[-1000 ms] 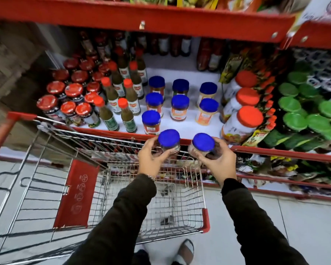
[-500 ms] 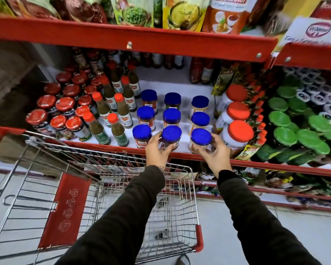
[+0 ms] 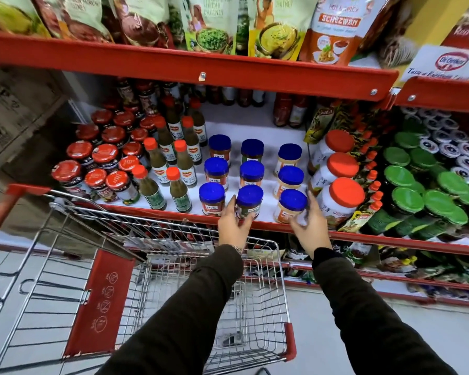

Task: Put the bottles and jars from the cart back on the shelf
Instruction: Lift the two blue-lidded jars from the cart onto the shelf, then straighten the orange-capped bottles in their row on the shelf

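Two blue-lidded jars stand at the front of the white shelf (image 3: 268,131), behind its red edge. My left hand (image 3: 232,226) wraps around the dark-filled jar (image 3: 249,203) in the middle column. My right hand (image 3: 310,228) grips the pale-filled jar (image 3: 291,205) in the right column, fingers on its right side. Several more blue-lidded jars (image 3: 251,171) stand in three columns behind them. The wire cart (image 3: 266,293) sits below my arms, and I see no bottles or jars in its basket.
Red-lidded jars (image 3: 103,154) and green sauce bottles (image 3: 178,161) fill the shelf's left side. Big orange-lidded jars (image 3: 341,190) and green-lidded jars (image 3: 406,198) stand to the right. A red upper shelf (image 3: 201,69) with pouches overhangs. Tiled floor lies beneath.
Both hands have carried the two jars up from above the cart and forward onto the shelf's front row. My view has tilted upward, and the upper shelf's pouches now show.
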